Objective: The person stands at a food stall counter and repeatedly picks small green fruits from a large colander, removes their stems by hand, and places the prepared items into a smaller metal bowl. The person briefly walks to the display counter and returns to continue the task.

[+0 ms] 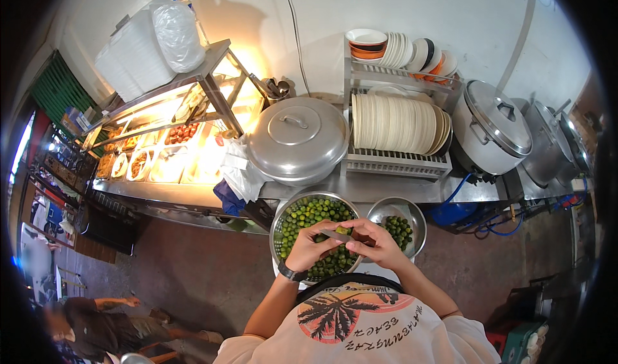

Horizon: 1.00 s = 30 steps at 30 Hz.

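Both my hands meet above a perforated metal colander (275, 230) heaped with small green citrus fruits (312, 212). Between my fingertips is a yellowish-green citrus fruit (342, 230), with a small knife (337, 236) just below it. My left hand (309, 248), with a dark watch at its wrist, is closed on the fruit. My right hand (381, 243) is closed around the knife's handle end, which its fingers mostly hide. Beside the colander, to the right, a metal bowl (417, 219) contains more of the green fruits (397, 230).
A large lidded pot (297, 142) stands behind the colander. Left of it is a lit food display (161, 142). A dish rack (399, 164) with plates and a rice cooker (492, 119) stand to the right. Another person (96, 328) is at the lower left.
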Motion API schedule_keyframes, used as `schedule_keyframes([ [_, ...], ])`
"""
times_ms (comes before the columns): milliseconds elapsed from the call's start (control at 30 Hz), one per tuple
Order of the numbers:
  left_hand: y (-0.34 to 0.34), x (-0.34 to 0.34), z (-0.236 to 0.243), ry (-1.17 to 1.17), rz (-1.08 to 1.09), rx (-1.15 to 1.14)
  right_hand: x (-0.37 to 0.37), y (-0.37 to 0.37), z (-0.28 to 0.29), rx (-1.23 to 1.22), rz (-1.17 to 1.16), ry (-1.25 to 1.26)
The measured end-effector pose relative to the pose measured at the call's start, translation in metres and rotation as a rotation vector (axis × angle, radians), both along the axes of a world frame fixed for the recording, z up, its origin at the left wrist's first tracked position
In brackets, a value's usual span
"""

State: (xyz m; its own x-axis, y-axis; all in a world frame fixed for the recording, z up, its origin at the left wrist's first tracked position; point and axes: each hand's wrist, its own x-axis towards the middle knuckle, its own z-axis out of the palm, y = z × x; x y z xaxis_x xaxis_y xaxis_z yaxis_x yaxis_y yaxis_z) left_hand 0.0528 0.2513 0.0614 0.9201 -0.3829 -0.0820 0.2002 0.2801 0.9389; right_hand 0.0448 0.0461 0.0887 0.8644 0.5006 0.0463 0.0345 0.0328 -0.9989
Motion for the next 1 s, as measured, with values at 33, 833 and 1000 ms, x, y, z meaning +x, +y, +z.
schedule_keyframes([
  [33,0.001,0.001,-0.003,-0.005,-0.012,-0.018,0.001,-0.002,-0.003,-0.018,0.006,0.004],
  [833,0.002,0.016,-0.078,0.721,0.032,-0.578,0.038,-0.069,-0.219,0.535,-0.672,1.045],
  [1000,0.005,0.015,-0.054,0.642,-0.049,-0.531,0.034,-0.094,-0.256,0.541,-0.906,1.111],
])
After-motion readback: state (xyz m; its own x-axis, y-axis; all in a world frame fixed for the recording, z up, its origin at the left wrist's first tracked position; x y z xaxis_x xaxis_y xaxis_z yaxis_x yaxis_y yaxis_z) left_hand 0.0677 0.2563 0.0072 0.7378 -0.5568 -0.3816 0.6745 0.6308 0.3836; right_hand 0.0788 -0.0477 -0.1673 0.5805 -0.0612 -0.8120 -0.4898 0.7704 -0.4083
